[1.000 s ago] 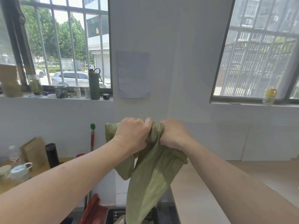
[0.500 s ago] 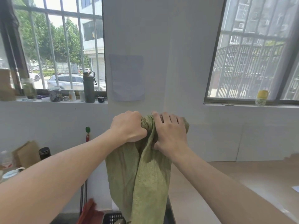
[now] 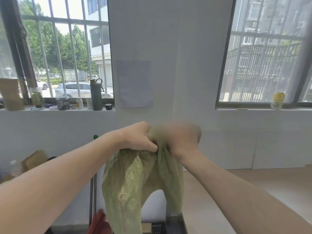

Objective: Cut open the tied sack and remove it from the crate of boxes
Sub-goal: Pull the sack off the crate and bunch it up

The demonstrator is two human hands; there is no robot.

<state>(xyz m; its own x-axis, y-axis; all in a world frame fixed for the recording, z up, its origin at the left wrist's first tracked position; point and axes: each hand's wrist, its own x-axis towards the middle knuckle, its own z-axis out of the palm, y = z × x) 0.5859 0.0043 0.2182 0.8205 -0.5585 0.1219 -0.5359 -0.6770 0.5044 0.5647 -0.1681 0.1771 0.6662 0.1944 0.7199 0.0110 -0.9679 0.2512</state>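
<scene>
A green mesh sack (image 3: 135, 183) hangs limp in front of me, held up at chest height before the white wall. My left hand (image 3: 140, 137) is clenched on the bunched top of the sack. My right hand (image 3: 180, 141), blurred by motion, grips the cloth right beside it. The sack's lower end drops past the bottom edge of the view. A corner of the black crate (image 3: 157, 228) shows at the very bottom, with a bit of a brown box (image 3: 146, 228) in it.
A pale counter (image 3: 236, 191) runs along my right. The left windowsill carries a dark bottle (image 3: 96, 94) and several jars. A yellow-capped jar (image 3: 277, 100) stands on the right sill. A red object (image 3: 99, 223) and dark poles (image 3: 92, 191) stand lower left.
The sack has been lifted higher, so more of it hangs free. My right hand has shifted on the bunched top and is blurred. The view has tilted up slightly.
</scene>
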